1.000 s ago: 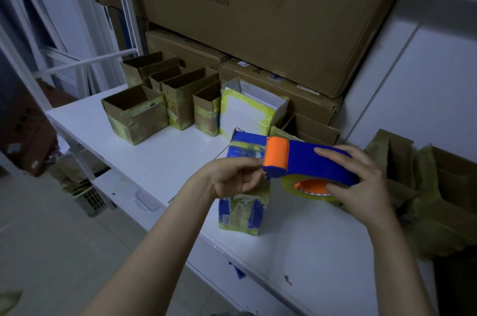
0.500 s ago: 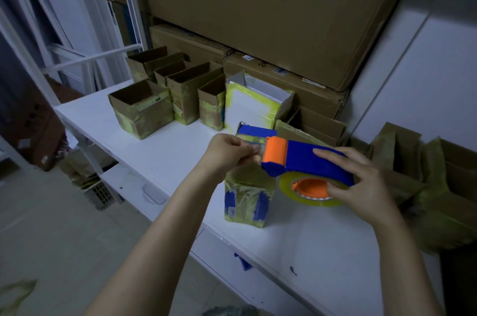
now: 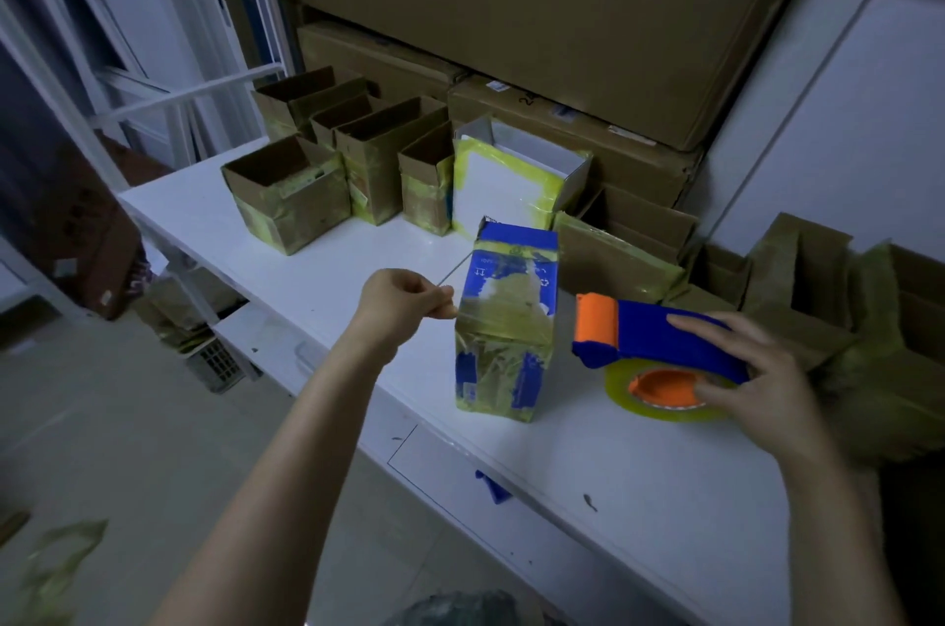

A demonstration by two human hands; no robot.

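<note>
A small blue box (image 3: 506,318) wrapped in yellowish clear tape stands upright on the white table (image 3: 639,472). My left hand (image 3: 404,306) is at the box's left edge, fingers curled and pinching the tape end against its side. To the right of the box, my right hand (image 3: 751,375) grips a blue tape dispenser (image 3: 659,344) with an orange roller and a yellowish tape roll. The dispenser is apart from the box, just above the table.
Several open taped cardboard boxes (image 3: 286,196) and a white box with yellow tape (image 3: 503,185) stand behind. Large cartons (image 3: 511,11) fill the shelf at the back. More taped boxes (image 3: 838,298) crowd the right. The floor lies to the left, below the table edge.
The dispenser has moved off the top of the box to its right and lower. My left hand has shifted from the box top to its left edge.
</note>
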